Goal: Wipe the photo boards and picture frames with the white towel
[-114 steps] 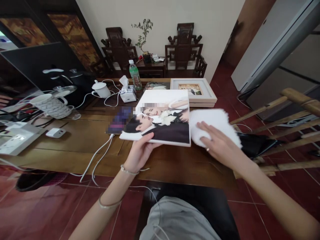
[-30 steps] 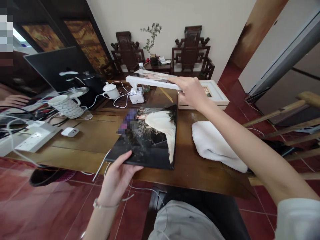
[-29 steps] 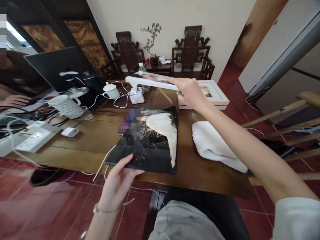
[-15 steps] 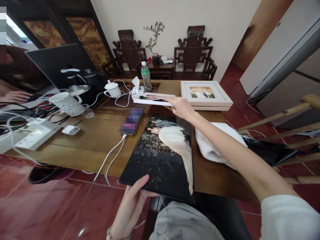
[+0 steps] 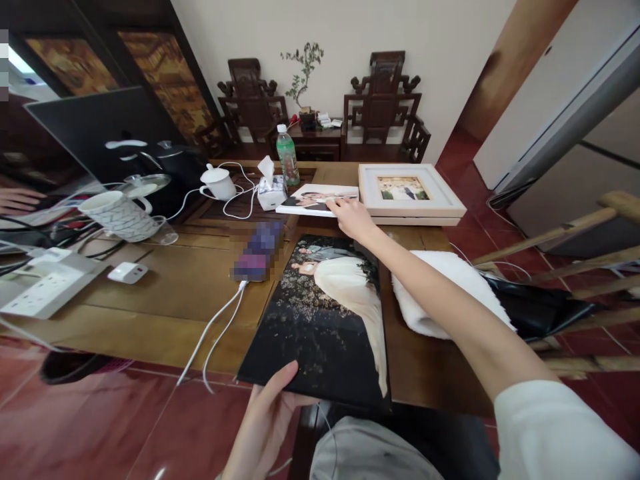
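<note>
My left hand [image 5: 270,417] grips the near edge of a dark photo panel [image 5: 320,320], thumb on top and fingers beneath. The panel shows a couple, with a long pale gown trailing across it, and it lies over the table's front edge. Farther back, my right hand [image 5: 353,219] reaches across with its fingers closed at the front right edge of a white-edged photo panel [image 5: 310,200]. That panel lies face up on the table, partly covered by the fingers. Just beyond it on the right is a pale framed photo [image 5: 410,193] resting on a box or second frame.
Left of the panels, a phone [image 5: 257,253] is on a white cable. Around are a tissue pack [image 5: 271,192], bottle [image 5: 287,157], lidded cup [image 5: 219,181], patterned mug [image 5: 120,217], power strip [image 5: 47,283] and white towel [image 5: 445,290]. Another person's hand [image 5: 20,198] is at far left.
The white-edged photo panel, tilted up before, now lies flatter, with my right hand still on it. My left hand keeps the dark panel in nearly the same place. The view has shifted slightly.
</note>
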The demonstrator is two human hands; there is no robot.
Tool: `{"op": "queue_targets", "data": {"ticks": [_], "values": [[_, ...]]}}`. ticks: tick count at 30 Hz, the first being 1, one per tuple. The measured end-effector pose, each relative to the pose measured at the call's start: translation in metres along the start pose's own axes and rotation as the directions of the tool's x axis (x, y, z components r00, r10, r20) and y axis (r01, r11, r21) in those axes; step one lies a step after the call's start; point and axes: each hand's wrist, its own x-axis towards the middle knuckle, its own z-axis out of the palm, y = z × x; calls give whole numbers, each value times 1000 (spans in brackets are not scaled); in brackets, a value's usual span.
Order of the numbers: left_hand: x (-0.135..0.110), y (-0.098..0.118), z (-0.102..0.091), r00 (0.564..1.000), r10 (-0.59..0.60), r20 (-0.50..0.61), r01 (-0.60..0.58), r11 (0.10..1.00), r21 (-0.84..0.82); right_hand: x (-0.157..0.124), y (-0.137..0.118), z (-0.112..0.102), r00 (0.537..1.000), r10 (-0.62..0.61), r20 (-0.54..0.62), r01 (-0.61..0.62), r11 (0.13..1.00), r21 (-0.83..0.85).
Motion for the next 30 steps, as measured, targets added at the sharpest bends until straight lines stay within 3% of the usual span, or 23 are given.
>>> {"op": "queue_targets", "data": {"ticks": [7, 16, 19, 30], "values": [[0, -2, 0, 1000, -19, -6, 19, 1000, 14, 16, -3, 14, 989, 76, 131, -68, 995, -67], [-1, -3, -5, 999, -44, -24, 44, 999, 25, 53, 33, 0, 920, -151, 361, 170, 985, -23], [1, -3, -6, 999, -40, -30, 41, 999, 32, 56, 39, 1, 905, -194, 379, 216, 976, -16], [4, -5, -14, 1000, -29, 0, 29, 998, 49, 56, 42, 11, 926, -169, 337, 183, 983, -8]]}}
